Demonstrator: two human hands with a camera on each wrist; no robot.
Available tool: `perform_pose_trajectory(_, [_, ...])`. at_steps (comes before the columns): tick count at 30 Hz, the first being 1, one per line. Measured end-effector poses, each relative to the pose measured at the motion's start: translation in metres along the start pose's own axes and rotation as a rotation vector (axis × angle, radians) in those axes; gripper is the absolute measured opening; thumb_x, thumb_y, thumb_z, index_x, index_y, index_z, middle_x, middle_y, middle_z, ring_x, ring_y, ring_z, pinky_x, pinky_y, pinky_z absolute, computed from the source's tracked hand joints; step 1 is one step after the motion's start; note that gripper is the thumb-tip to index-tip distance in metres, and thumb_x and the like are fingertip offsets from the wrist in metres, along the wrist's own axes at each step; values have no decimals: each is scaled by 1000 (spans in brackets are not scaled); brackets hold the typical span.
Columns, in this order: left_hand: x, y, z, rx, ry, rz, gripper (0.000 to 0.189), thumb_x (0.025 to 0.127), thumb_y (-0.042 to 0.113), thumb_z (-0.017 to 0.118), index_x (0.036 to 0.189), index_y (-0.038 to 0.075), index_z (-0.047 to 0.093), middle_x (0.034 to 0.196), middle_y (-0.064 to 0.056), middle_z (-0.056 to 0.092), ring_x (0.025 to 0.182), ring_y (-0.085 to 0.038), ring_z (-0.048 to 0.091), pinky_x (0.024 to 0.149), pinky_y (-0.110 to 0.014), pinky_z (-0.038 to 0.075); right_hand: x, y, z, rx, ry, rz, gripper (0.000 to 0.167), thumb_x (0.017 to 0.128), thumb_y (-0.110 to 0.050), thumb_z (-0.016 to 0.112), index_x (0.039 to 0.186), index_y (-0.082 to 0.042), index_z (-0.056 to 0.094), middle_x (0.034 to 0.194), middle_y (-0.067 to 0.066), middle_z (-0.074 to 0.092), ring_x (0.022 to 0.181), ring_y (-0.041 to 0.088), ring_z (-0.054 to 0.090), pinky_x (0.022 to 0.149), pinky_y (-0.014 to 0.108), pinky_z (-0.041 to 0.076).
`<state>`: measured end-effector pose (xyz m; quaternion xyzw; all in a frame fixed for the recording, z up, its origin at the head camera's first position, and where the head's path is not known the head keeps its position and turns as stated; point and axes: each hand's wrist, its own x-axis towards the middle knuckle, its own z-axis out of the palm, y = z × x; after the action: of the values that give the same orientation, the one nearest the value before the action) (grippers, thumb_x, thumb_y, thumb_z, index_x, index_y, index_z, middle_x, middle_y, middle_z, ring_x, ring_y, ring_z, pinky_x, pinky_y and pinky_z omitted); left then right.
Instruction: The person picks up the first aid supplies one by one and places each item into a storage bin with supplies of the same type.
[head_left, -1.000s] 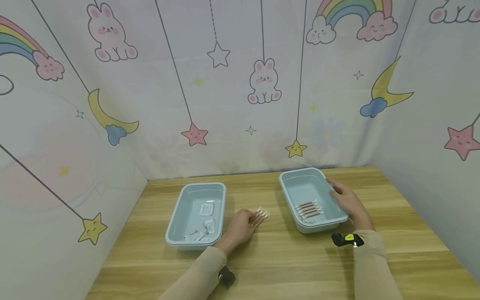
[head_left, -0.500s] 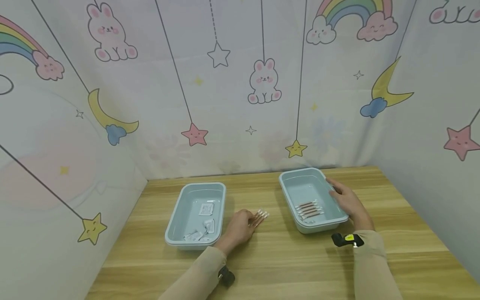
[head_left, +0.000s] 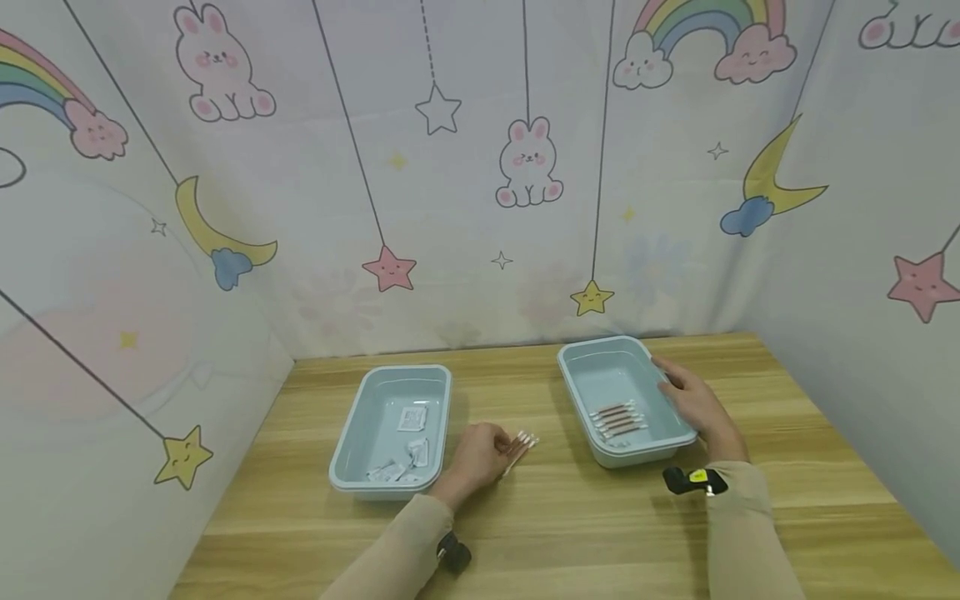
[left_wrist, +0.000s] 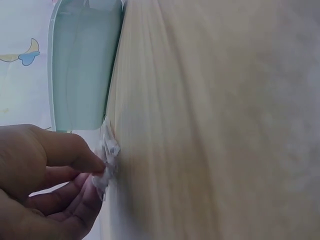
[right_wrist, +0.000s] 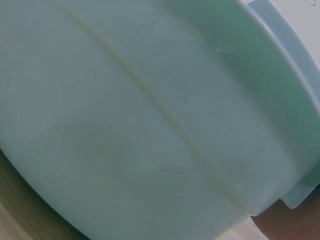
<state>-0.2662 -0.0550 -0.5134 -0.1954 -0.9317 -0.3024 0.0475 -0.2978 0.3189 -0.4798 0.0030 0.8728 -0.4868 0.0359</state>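
Between thumb and fingers, my left hand [head_left: 476, 457] pinches several cotton swabs [head_left: 519, 450] with brown sticks and white tips, low over the table between two light-blue plastic basins. Close up in the left wrist view, the bundle [left_wrist: 107, 160] is blurred, white and partly see-through, held at the fingertips. My right hand [head_left: 701, 410] grips the right side of the right basin [head_left: 577, 392], its thumb over the rim. More brown swabs [head_left: 618, 418] lie in a row inside that basin. In the right wrist view the basin's wall [right_wrist: 150, 150] fills most of the picture.
The left basin [head_left: 347, 433] stands beside my left forearm and holds several small white packets [head_left: 412, 418]. Both basins rest on a wood-grain table [head_left: 570, 533]. A cartoon-printed curtain [head_left: 465, 208] closes off the back, with printed walls at both sides.
The swabs in my left hand have tipped slightly downward, and one stick's lower end now shows below the fingers. My right hand and both basins have stayed in place.
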Motion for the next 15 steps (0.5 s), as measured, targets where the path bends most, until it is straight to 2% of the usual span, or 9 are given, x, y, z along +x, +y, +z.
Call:
perform_pose_trajectory(7, [-2,5,-6,-86,-7,-37,20,69,-1,70,87,6,76,75,-1,72,63,-5,60,58,-17,51,-2,-3,0,-15,-5,-2,54,104,-19,38,155,-16,24,158,26,21,143,48,24,111,64,28])
perform_pose_trajectory(15, [1,10,-8,-179,-5,-61,15,73,3,75,88,5,76,75,-2,72,63,-4,61,58,-16,51,-2,-3,0,-10,-7,5,54,104,-18,38,156,-16,24,158,25,20,143,48,24,111,64,28])
